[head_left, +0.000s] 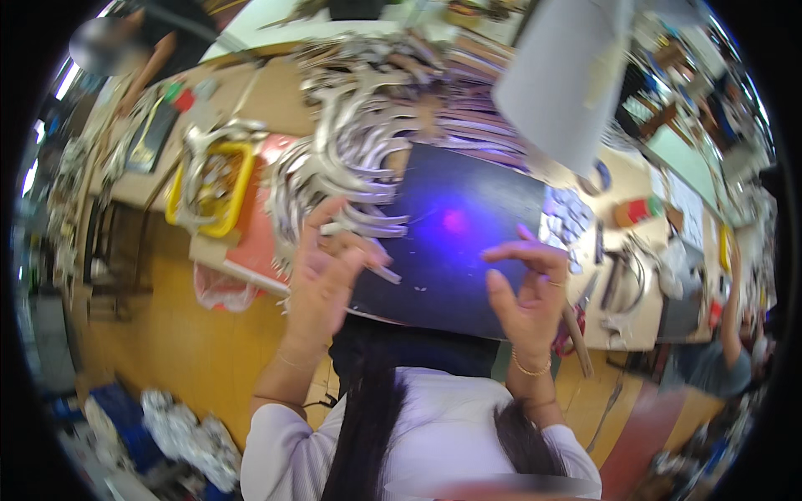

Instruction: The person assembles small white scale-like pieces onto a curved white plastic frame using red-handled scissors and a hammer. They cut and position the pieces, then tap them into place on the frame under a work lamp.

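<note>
My left hand (327, 280) is raised at the left edge of a dark, flat board (451, 284), its fingers apart. Just beyond it lies a pile of pale, curved strips (355, 159), slightly blurred. One short strip end (384, 274) shows beside the fingers; whether they touch it I cannot tell. Over the board's right side hovers my right hand (535, 288), thumb and fingers spread, with nothing visible in it. A blue-violet light spot with a pink centre (454, 220) falls on the board between both hands.
A white lamp-like shade (564, 79) hangs over the board's far right. Left stands a yellow basket (245, 188) of small pieces on the table. Stacked purplish strips (476, 108) lie behind. At right are a red-and-green jar (637, 211) and dark curved pieces (622, 284). Other people work at both sides.
</note>
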{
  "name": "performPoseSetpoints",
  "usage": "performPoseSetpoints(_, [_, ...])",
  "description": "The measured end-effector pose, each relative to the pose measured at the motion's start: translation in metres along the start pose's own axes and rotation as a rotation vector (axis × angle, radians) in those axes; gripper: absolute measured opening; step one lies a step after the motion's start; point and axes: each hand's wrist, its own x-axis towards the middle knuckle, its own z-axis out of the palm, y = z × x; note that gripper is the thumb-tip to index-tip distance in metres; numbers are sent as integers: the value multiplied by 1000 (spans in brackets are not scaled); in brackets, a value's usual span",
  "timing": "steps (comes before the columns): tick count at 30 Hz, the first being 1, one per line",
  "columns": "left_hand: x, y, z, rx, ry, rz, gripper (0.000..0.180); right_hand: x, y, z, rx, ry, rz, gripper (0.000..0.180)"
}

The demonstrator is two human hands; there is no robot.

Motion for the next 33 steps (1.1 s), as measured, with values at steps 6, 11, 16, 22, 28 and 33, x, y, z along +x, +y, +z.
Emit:
performPoseSetpoints(6, [-93,9,-198,637,935,117,70,2,21,9,116,0,71,40])
performPoseSetpoints(11, [-218,-56,-324,1832,819,-661,92,5,25,19,24,-109,12,40])
performPoseSetpoints(16, [-188,-22,-314,448,933,-359,66,6,24,18,28,-69,59,33])
performPoseSetpoints(22, [-63,70,-186,114,568,7,39,1,25,18,-51,-103,72,14])
performPoseSetpoints(28, [8,59,-133,104,291,-32,37,-2,30,-2,-120,4,110,9])
performPoseSetpoints(33, [43,15,-130,499,337,-32,24,-4,40,-24,-184,65,161,7])
